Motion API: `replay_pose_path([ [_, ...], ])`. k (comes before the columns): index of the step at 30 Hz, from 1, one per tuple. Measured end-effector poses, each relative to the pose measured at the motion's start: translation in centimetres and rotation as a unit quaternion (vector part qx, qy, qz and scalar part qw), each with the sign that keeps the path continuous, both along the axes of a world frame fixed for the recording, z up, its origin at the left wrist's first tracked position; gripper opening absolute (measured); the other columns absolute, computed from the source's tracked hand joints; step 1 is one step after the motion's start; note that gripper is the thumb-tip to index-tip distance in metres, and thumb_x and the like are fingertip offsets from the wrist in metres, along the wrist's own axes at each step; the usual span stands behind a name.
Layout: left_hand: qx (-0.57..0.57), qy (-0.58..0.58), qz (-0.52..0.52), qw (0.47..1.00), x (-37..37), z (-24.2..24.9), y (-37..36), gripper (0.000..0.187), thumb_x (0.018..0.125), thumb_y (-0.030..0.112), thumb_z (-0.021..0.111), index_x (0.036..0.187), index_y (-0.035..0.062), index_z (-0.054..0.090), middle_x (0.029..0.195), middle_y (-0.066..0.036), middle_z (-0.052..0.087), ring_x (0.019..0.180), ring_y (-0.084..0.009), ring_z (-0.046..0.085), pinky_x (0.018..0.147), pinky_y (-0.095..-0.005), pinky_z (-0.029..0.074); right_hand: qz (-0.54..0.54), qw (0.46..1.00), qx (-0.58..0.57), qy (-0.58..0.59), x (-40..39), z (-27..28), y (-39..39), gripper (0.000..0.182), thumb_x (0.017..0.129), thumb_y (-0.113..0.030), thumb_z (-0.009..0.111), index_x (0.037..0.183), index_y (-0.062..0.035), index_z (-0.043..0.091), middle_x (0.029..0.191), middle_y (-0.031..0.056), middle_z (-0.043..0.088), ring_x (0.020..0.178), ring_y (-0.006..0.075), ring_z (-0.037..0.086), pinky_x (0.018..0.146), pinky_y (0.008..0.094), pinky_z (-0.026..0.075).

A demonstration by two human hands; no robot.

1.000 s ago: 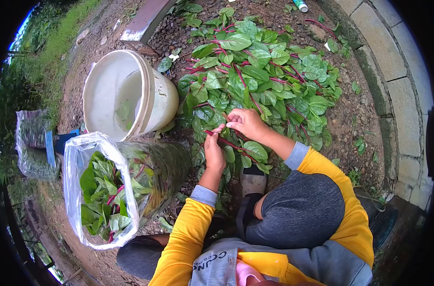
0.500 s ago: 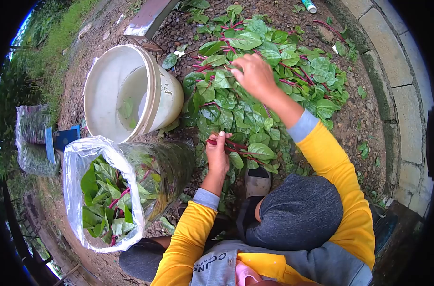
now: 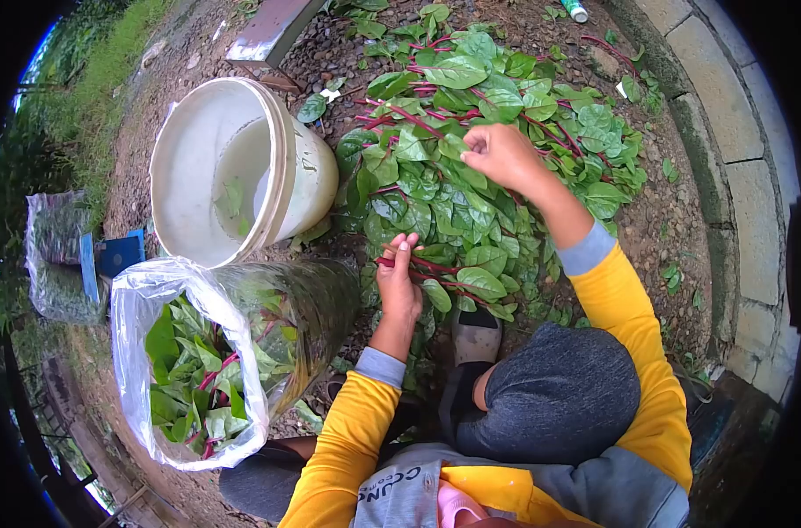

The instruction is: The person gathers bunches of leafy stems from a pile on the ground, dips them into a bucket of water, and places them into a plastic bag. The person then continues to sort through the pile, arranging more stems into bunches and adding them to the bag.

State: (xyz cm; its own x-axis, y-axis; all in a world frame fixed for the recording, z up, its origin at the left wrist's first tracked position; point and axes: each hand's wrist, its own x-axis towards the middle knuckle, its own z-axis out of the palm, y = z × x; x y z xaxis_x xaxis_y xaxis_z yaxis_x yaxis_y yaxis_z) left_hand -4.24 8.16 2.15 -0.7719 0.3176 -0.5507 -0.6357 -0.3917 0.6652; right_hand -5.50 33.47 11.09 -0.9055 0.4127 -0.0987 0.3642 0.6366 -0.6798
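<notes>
A heap of green leaves on red-purple stems lies on the gravel in front of me. My left hand is closed around a small bunch of red stems with leaves, near my knee. My right hand is out over the middle of the heap, its fingers pinched on a red stem that runs off to the upper left. Both my sleeves are yellow with grey cuffs.
A white bucket tilts on its side left of the heap. A clear plastic bag with picked leaves stands open at lower left. Another bag is at far left. A stone kerb runs along the right.
My right hand left my left hand, reached far up into the heap, then drew back a little with a stem pinched. My left hand stayed put with its bunch.
</notes>
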Motion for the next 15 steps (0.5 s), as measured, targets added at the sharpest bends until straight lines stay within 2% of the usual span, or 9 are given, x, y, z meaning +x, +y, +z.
replay_pose_path([
  [3, 0.007, -0.002, 0.009, 1.0, -0.1, 0.1, -0.2, 0.031, 0.093, 0.011, 0.053, 0.123, 0.0038, 0.048, 0.12, -0.01, 0.059, 0.101, -0.0178, 0.057, 0.088, -0.0334, 0.048, 0.019, 0.996, -0.085, -0.006, 3.3, 0.6, -2.7, 0.021, 0.073, -0.019, 0.07, 0.086, -0.0028, 0.067, 0.073, 0.0113, 0.067, 0.066, 0.0218, 0.066, 0.064, 0.0339, 0.051],
  [8, 0.037, 0.023, 0.015, 0.999, 0.0, 0.7, -0.3, 0.04, 0.094, 0.012, 0.051, 0.132, 0.0035, 0.041, 0.131, -0.01, 0.05, 0.112, -0.0178, 0.051, 0.095, -0.0347, 0.044, 0.054, 0.991, -0.121, -0.01, 6.6, -3.8, -6.4, 0.016, 0.072, -0.015, 0.071, 0.082, -0.0036, 0.066, 0.073, 0.0116, 0.066, 0.067, 0.0244, 0.065, 0.064, 0.035, 0.051],
  [11, 0.066, 0.034, 0.035, 0.997, -0.1, 0.7, -0.2, 0.04, 0.094, 0.011, 0.051, 0.132, 0.0044, 0.041, 0.131, -0.008, 0.05, 0.113, -0.0177, 0.05, 0.097, -0.0358, 0.042, 0.087, 0.99, -0.107, -0.012, 7.6, -5.1, -8.0, 0.015, 0.071, -0.014, 0.07, 0.081, -0.0042, 0.065, 0.074, 0.0111, 0.065, 0.069, 0.0258, 0.064, 0.064, 0.0375, 0.05],
  [15, 0.077, 0.036, 0.005, 0.996, -0.3, 0.4, -0.5, 0.036, 0.094, 0.012, 0.052, 0.128, 0.005, 0.042, 0.125, -0.007, 0.053, 0.114, -0.018, 0.049, 0.098, -0.0358, 0.04, 0.14, 0.986, -0.084, -0.02, 8.2, -6.5, -9.8, 0.016, 0.071, -0.015, 0.071, 0.081, -0.0042, 0.065, 0.075, 0.011, 0.064, 0.071, 0.0276, 0.063, 0.066, 0.0398, 0.049],
])
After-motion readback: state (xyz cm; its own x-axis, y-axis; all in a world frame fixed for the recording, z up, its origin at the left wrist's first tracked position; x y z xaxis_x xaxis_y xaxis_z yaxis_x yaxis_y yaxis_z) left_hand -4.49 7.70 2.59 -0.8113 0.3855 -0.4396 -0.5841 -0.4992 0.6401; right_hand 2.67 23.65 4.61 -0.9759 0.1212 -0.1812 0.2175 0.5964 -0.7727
